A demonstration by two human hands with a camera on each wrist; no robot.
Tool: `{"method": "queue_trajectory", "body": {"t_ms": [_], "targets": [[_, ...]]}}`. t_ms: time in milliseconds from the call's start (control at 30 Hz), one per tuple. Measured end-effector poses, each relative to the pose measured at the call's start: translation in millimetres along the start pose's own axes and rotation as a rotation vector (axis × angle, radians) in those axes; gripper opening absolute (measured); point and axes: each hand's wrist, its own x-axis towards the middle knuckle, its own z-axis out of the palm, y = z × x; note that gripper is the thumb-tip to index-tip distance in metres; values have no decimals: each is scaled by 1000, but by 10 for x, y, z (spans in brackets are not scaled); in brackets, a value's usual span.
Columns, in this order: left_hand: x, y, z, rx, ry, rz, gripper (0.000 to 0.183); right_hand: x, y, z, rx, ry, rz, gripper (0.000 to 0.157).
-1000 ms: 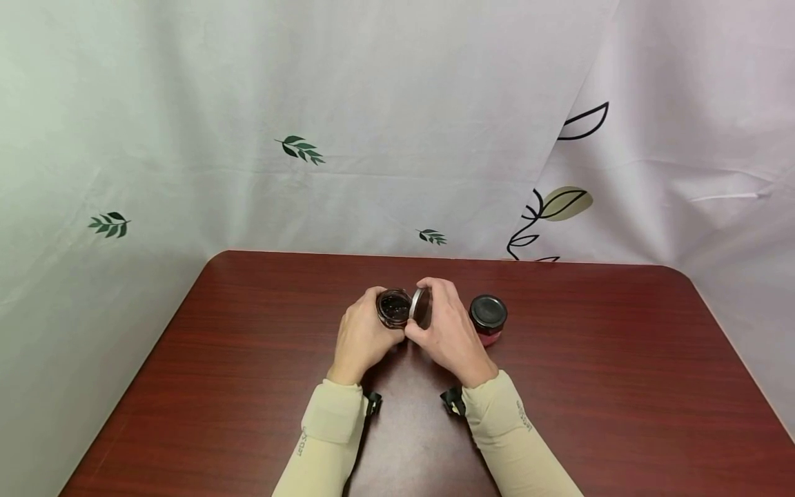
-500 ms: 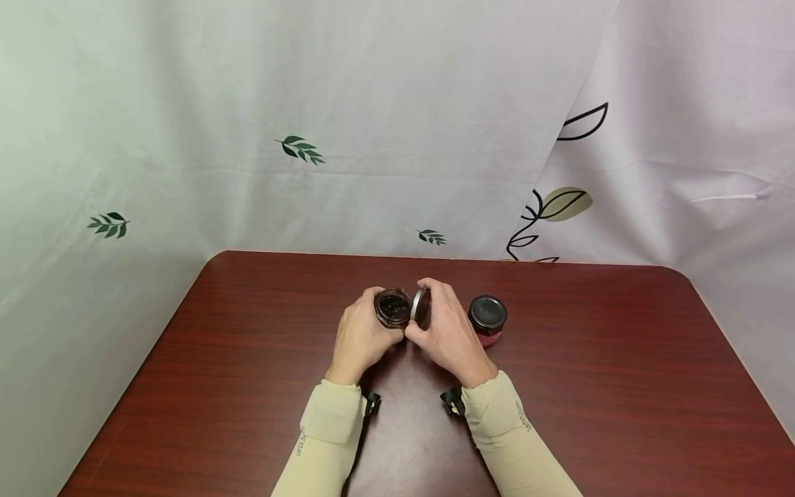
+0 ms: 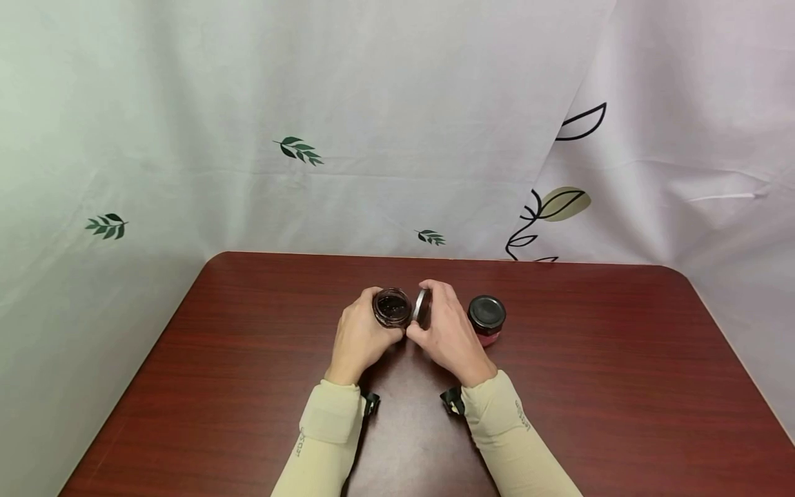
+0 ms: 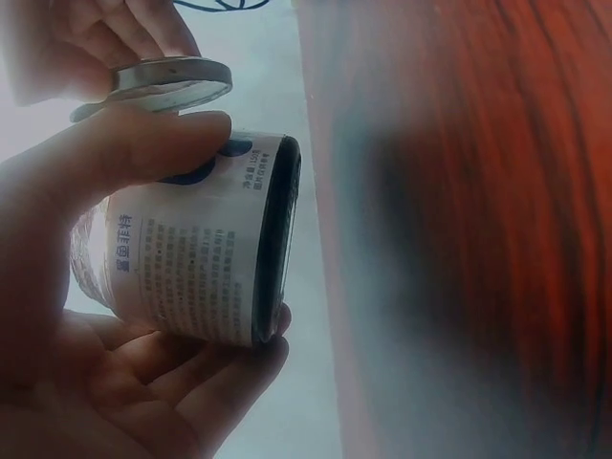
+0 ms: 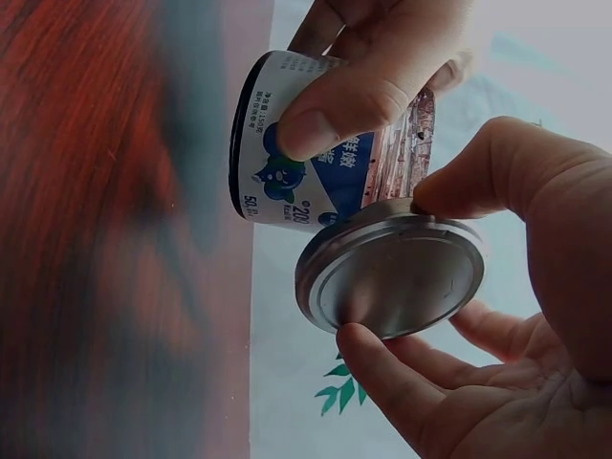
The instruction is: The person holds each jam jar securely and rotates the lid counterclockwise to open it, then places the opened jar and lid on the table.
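My left hand (image 3: 360,338) grips a glass jar (image 3: 393,308) with its mouth uncovered and dark contents inside. A white and blue label with blueberries (image 5: 279,177) wraps the jar, and the left wrist view shows small print (image 4: 186,273) on its other side. The jar appears held off the table. Just right of its mouth, my right hand (image 3: 450,331) pinches a round silver metal lid (image 5: 411,277) by its rim between thumb and fingers. The lid stands tilted on edge, its outer face toward the right palm. A narrow gap separates lid and jar mouth in the head view.
A second jar with a black lid (image 3: 487,314) and reddish lower part stands on the table just right of my right hand. The reddish-brown wooden table (image 3: 248,331) ends at a white curtain (image 3: 373,103) printed with leaves.
The jar has shifted very slightly left and the lid slightly right, so the gap between them is a little wider. Both hands keep their hold; the second jar stays in place.
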Motion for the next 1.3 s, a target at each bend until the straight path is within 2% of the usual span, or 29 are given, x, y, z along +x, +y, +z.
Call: {"method": "queue_trajectory", "body": {"t_ms": [300, 633, 1300], "targets": [[2, -18, 15, -10, 3, -35, 77, -1, 7, 1, 8, -33, 31, 65], [9, -42, 30, -17, -5, -39, 75, 2, 15, 12, -18, -76, 47, 69], [-3, -46, 35, -34, -7, -57, 74, 10, 27, 40, -40, -91, 73, 70]]}}
